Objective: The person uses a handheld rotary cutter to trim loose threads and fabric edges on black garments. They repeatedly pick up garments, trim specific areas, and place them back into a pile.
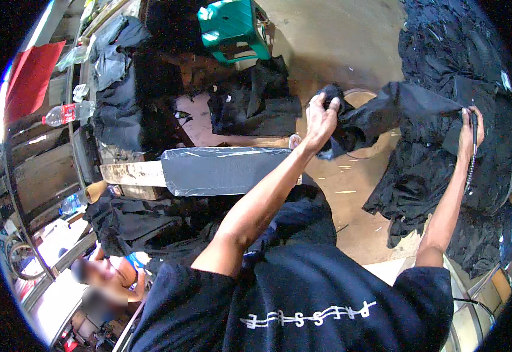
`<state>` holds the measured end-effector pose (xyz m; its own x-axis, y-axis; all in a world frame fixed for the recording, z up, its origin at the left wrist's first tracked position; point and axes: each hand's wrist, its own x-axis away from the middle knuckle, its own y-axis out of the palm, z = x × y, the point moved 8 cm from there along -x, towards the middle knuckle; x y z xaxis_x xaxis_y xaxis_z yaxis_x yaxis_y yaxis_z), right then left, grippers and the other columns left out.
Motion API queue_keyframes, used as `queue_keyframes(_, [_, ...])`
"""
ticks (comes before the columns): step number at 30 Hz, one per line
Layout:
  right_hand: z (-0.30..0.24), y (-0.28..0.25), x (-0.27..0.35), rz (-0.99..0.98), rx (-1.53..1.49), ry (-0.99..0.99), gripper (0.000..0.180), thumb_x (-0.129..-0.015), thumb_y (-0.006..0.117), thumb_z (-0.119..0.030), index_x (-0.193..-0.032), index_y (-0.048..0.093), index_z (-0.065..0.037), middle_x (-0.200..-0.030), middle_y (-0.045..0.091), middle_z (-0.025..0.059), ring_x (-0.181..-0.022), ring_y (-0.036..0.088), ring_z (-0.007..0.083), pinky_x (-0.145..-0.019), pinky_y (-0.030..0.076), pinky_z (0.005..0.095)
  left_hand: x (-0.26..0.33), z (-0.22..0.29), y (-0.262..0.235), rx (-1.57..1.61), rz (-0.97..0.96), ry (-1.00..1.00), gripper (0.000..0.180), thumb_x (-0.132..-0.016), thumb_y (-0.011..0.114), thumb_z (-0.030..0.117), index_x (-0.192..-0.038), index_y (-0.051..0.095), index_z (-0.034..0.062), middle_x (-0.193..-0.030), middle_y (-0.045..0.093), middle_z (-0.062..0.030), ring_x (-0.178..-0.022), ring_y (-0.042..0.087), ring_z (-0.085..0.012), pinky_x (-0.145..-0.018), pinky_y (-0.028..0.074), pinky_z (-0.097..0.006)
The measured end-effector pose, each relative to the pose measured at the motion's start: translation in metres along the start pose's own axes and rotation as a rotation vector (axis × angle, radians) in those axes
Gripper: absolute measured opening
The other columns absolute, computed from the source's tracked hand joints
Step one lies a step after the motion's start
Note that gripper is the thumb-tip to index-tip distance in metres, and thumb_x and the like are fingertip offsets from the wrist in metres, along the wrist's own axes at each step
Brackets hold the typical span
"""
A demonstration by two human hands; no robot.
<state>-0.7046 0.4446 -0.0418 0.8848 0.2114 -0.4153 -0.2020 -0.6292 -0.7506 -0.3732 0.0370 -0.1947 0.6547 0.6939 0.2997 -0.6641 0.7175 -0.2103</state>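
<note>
My left hand (323, 120) is raised over the floor, its fingers closed round a bunched end of a black garment (379, 111). The cloth stretches across to the right, where my right hand (472, 132) pinches its other end. Also in my right hand is a slim black pen-like tool (474, 136), with a coiled, springy length running down along the wrist. Below my left forearm lies a long dark grey board (224, 171) wrapped in clear plastic, fixed on a wooden plank (132, 175).
Black garments (426, 170) are heaped along the right; more dark cloth (144, 226) lies left of me. A green plastic stool (232, 26) stands at the far side. Bottles (71, 112) lie by the left railing. Another person (115, 278) is at the lower left.
</note>
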Motion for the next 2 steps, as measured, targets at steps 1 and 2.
queue_keyframes(1, [0.005,0.004,0.002,-0.016,0.017,0.007,0.031,-0.099,0.081,-0.015,-0.128,0.074,-0.007,-0.113,0.078,0.0101,-0.107,0.073,0.0176,-0.099,0.056,0.0328,-0.005,0.0,-0.001,-0.098,-0.073,0.006,0.032,-0.1,0.074,0.026,-0.127,0.076,0.0079,-0.121,0.077,-0.0155,-0.11,0.072,-0.0338,-0.1,0.054,-0.041])
queue_keyframes(2, [0.01,0.009,0.004,-0.015,0.049,0.023,0.032,-0.099,0.081,-0.017,-0.129,0.073,-0.008,-0.113,0.078,0.0108,-0.108,0.073,0.0177,-0.099,0.055,0.0326,-0.006,0.001,-0.011,-0.142,-0.105,0.012,0.039,-0.102,0.073,0.032,-0.134,0.074,0.0089,-0.138,0.073,-0.0198,-0.121,0.071,-0.0358,-0.108,0.052,-0.043])
